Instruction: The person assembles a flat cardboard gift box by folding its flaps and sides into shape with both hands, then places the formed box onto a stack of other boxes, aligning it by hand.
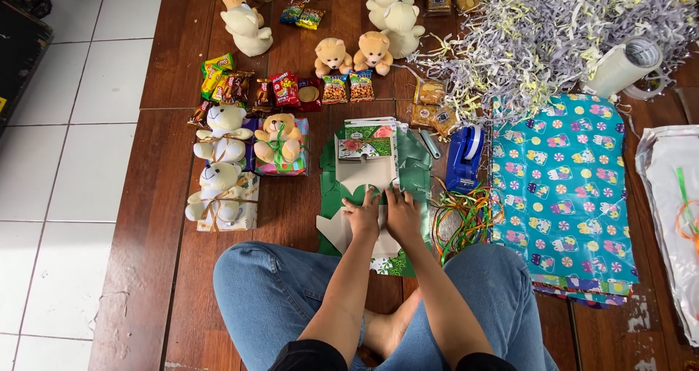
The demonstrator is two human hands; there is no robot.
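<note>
My left hand [362, 216] and my right hand [403, 212] press side by side on the near edge of a flat cardboard box [368, 168]. The box lies on a sheet of green wrapping paper [415, 173] spread on the wooden floor in front of my crossed legs. Its far part shows a green and red printed panel. Both hands lie flat with fingers down on the cardboard and paper, and neither one lifts anything.
A blue tape dispenser [464, 158] and loose ribbons [461, 218] lie right of the box. Further right is teal patterned wrapping paper [561, 189], with shredded paper [539, 29] and a tape roll [625, 65] behind. Left are wrapped gifts with teddy bears [222, 168] and snack packets [287, 88].
</note>
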